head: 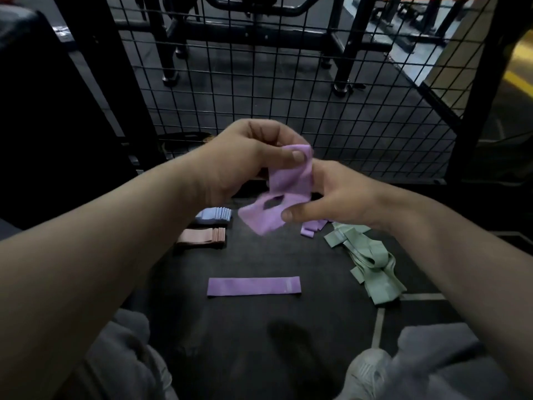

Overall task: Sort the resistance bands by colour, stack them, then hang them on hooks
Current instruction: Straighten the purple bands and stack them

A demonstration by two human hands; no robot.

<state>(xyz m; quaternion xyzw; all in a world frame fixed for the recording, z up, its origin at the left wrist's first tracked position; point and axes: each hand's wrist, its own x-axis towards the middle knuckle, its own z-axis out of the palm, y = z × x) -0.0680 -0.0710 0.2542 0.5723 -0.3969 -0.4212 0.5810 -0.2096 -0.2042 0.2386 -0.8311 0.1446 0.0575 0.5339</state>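
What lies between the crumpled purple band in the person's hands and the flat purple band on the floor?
Nothing visible. The crumpled purple fabric band, pinched by the left hand and right hand, is held above the flat purple fabric band; the loose green bands lie off to the right, the pink stack to the left.

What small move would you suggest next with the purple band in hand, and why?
Probably pull the held band flat between left hand and right hand: it is twisted, while the purple floor band lies flat, ready for stacking.
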